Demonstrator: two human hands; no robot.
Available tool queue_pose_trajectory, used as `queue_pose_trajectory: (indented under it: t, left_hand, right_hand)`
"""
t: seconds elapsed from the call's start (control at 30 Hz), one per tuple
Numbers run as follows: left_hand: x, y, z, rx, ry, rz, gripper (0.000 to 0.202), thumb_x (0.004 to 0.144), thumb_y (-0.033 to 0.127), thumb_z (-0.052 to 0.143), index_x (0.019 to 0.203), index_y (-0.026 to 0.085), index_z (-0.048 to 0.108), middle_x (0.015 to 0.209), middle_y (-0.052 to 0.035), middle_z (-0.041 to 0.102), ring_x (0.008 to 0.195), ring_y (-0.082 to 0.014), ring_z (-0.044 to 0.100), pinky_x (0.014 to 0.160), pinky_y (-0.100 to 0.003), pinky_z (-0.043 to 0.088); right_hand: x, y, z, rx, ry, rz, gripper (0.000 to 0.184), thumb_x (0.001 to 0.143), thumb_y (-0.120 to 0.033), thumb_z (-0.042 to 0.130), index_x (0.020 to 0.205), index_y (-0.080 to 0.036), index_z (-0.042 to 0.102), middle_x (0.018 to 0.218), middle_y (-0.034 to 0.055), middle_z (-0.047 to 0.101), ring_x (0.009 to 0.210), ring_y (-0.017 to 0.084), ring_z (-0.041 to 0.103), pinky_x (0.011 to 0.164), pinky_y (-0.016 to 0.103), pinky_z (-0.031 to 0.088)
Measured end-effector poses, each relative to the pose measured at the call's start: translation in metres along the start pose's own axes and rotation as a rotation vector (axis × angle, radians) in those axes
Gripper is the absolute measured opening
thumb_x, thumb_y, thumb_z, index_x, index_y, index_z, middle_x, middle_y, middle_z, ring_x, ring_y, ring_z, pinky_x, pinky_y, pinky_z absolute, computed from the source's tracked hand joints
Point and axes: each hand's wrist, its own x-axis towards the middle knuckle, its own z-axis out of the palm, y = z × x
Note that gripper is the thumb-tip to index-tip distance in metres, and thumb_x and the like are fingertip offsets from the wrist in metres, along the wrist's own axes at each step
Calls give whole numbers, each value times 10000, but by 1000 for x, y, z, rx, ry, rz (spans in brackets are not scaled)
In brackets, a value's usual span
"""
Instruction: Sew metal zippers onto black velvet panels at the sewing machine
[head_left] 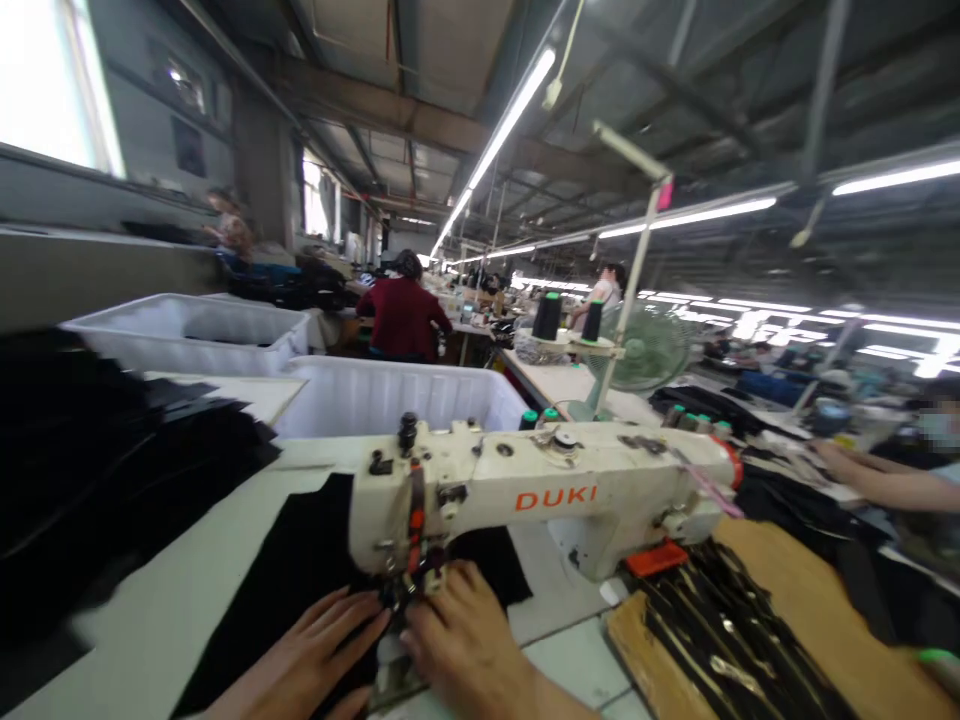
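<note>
Left hand (316, 640) lies flat and loose on the cloth (289, 550); I can't tell if right hand (463, 630) grips. Best guide it gently, tips clear of the machine (487, 500).

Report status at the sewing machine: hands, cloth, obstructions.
Left hand on black cloth, right hand close beside it. Cloth spread beneath sewing machine. Dark strips off to the right, apart from cloth; no obstruction visible.

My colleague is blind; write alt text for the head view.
Left hand and right hand rest on black fabric at a white DUKI sewing machine. Black zippers lie at right; beyond, white bins and a person in maroon.
</note>
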Motion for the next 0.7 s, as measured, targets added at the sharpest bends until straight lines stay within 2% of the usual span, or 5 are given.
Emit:
queue_pose_trajectory:
  t: [0.03,0.1,0.2,0.3,0.7]
  left_hand:
    - [7,8,-15,-24,-100,6,510,912,366,619,1408,303,515,1354,-54,605,1199,-270,601,1004,-385,510]
    - [21,20,-36,-136,-256,-32,490,905,265,620,1385,203,542,1347,-129,599,1246,-303,561,1080,-496,422]
    - [31,24,-45,-193,-344,-104,494,908,254,616,1390,185,531,1380,-116,573,1298,-273,513,1156,-495,308]
    - [29,25,-45,-217,-363,-132,492,897,243,625,1379,185,541,1385,-109,570,1307,-262,504,1169,-485,288]
    - [29,16,-46,-262,-342,-115,561,905,204,603,1448,219,460,1415,-85,547,1317,-267,496,1160,-513,306]
  right_hand:
    - [0,0,-3,22,2,-93,195,937,-203,574,1130,-202,607,1075,53,706,1041,206,623,959,379,488]
    - [3,2,-3,73,16,-129,274,943,-127,546,1207,-188,590,1123,67,707,1090,205,618,1002,379,464]
    - [6,7,7,175,7,-72,305,910,-47,544,1188,-150,616,1120,102,707,1045,241,647,951,407,498]
    - [6,7,11,205,1,-41,292,918,-58,543,1176,-157,637,1099,98,713,997,234,670,918,401,519]
    - [5,2,13,221,30,-3,257,937,-161,568,1172,-199,663,1123,45,722,1030,220,661,1002,401,484]
